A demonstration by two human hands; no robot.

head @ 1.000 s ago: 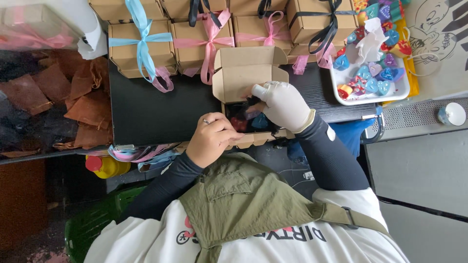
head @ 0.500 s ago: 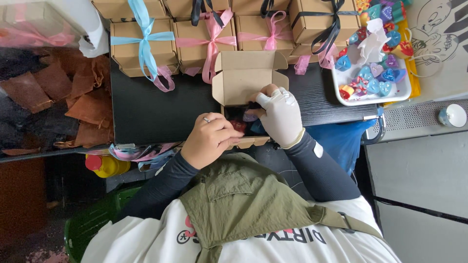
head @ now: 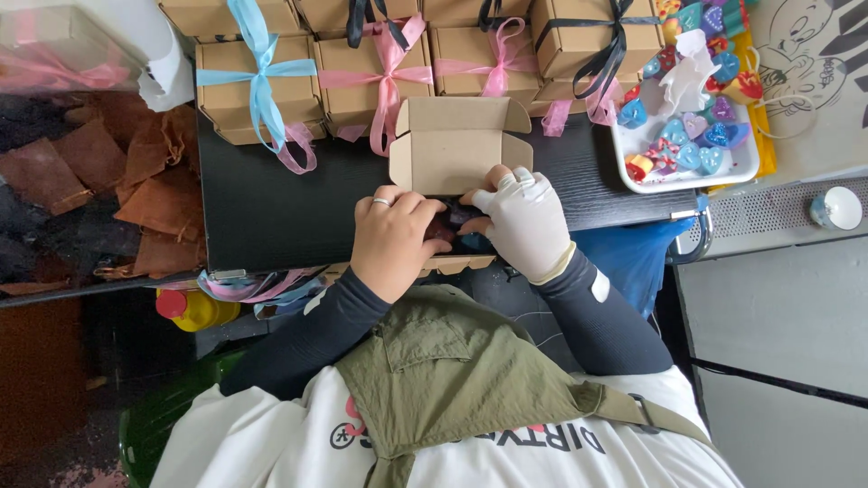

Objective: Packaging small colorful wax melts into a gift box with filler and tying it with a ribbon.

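Black table [head: 271,208], seen from above, bearing the work along its near edge. Rows of closed brown cardboard boxes [head: 470,45] at the far side, each tied with a ribbon bow in pink, pale blue or black; these look finished. White tray [head: 723,167] at the right of the table, holding many small heart-shaped pieces in blue, purple, red and yellow, well apart from the hands. Brown pouches [head: 149,194] heaped off the table's left end. One open cardboard box [head: 457,149] at the near edge, lid flaps standing up, no ribbon on it: judged to be in filling, with closing and tying left. Left hand [head: 393,239], bare with a ring, curled over the box mouth; right hand [head: 529,221], in a white glove, beside it, fingers bent down into the box. Small dark and coloured items [head: 448,224] show between the two hands inside the box. Whether either grip is clamped on an item cannot be told, the fingertips being hidden.
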